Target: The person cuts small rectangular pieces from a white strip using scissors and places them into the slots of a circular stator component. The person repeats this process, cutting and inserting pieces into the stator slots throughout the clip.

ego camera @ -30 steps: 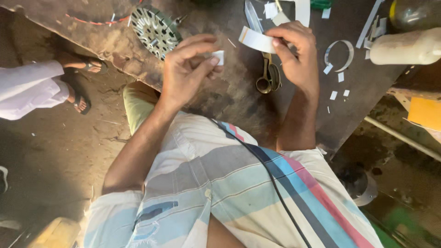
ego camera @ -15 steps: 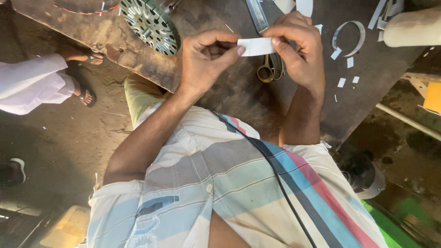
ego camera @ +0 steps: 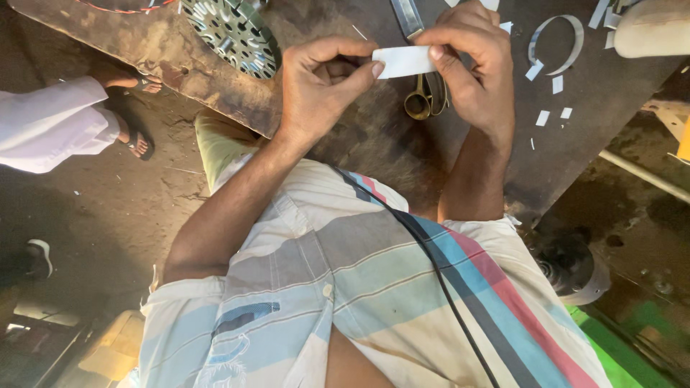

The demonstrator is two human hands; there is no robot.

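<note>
Both of my hands hold one small white strip of paper (ego camera: 404, 61) above a dark, worn wooden table (ego camera: 374, 136). My left hand (ego camera: 323, 82) pinches the strip's left end between thumb and forefinger. My right hand (ego camera: 467, 61) pinches its right end. Just below the strip, a pair of scissors with brass-coloured handles (ego camera: 424, 100) lies on the table. My striped shirt (ego camera: 359, 287) fills the lower part of the view.
A round perforated metal disc (ego camera: 233, 32) lies at the table's far left. White paper scraps (ego camera: 553, 82) and a curled strip (ego camera: 557, 39) lie at the right. Another person's sandalled foot (ego camera: 136, 140) and white sleeve (ego camera: 50, 126) are at the left.
My left hand has come across and taken the strip's left end. Both hands now hold it level between them, and the view has shifted slightly.
</note>
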